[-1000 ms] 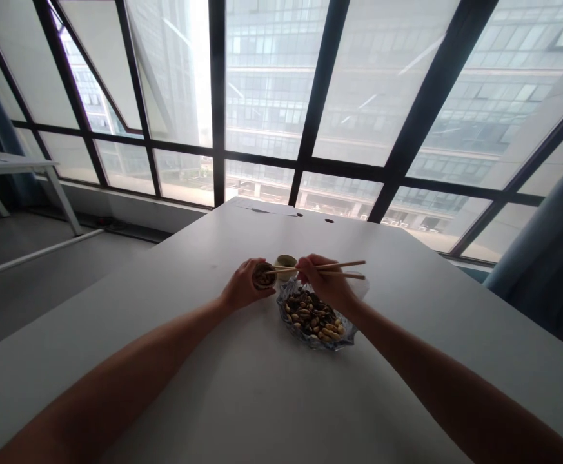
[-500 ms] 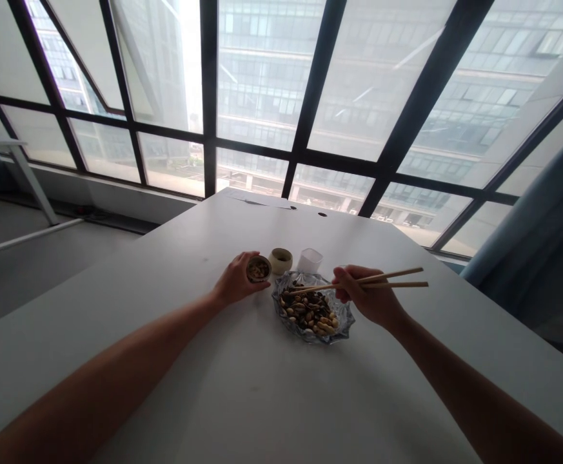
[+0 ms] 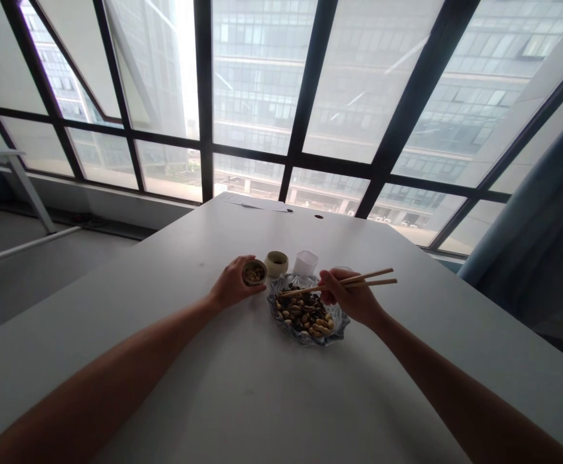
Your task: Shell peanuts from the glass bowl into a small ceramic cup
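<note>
Our left hand [image 3: 233, 283] curls partway round a small round cup [image 3: 255, 273], its mouth tipped toward us over pale bits [image 3: 254, 275]. Our right hand [image 3: 349, 298] closes on smooth wooden chopsticks [image 3: 369, 276], tips at dark, glossy seeds [image 3: 303, 311] and knobbly peanuts [image 3: 324, 328] in a jagged-rimmed glass bowl [image 3: 340, 327]. Behind it, a squat pot [image 3: 276, 264] and translucent tub [image 3: 306, 263] stand on our matte white desk [image 3: 262, 406], before black-framed windows [image 3: 256, 84] and a blue curtain [image 3: 537, 219].
</note>
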Demonstrator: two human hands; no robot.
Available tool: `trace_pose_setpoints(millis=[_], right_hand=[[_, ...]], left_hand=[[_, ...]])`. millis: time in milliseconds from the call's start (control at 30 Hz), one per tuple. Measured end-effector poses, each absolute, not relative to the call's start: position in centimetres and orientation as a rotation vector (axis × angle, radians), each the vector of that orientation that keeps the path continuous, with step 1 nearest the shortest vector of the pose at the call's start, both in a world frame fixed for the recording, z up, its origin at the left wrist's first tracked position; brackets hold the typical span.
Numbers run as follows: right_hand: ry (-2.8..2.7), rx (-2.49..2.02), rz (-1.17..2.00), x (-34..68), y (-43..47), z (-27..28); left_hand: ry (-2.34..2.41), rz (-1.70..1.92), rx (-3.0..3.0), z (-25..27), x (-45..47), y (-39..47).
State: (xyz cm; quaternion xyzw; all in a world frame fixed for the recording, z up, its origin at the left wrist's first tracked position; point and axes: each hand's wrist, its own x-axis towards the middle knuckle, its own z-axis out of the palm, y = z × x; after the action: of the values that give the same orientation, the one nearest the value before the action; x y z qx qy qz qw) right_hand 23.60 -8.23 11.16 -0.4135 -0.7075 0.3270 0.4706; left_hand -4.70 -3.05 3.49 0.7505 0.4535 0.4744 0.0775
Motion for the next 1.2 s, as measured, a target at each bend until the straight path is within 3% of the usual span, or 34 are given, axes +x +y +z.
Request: trace_pose_setpoints(millis=[433, 800, 1033, 1200], right_hand=[[-1.028, -1.025, 1.117, 28.3, -5.8, 8.3], [-1.320, -0.867, 0.616, 25.6, -9.8, 10.5], [-1.738, -0.795, 0.704, 18.5, -8.1, 11.9], [-1.607, -0.861, 0.740, 18.3, -6.6, 12.3]], left_hand=[[1.488, 1.414, 2.046, 2.8, -5.1, -2.0], [1.402, 1.437, 2.258, 3.4, -4.9, -2.9], [1.351, 1.422, 2.302, 3.5, -4.9, -3.1], [1.331, 1.455, 2.280, 3.1, -4.9, -2.6]])
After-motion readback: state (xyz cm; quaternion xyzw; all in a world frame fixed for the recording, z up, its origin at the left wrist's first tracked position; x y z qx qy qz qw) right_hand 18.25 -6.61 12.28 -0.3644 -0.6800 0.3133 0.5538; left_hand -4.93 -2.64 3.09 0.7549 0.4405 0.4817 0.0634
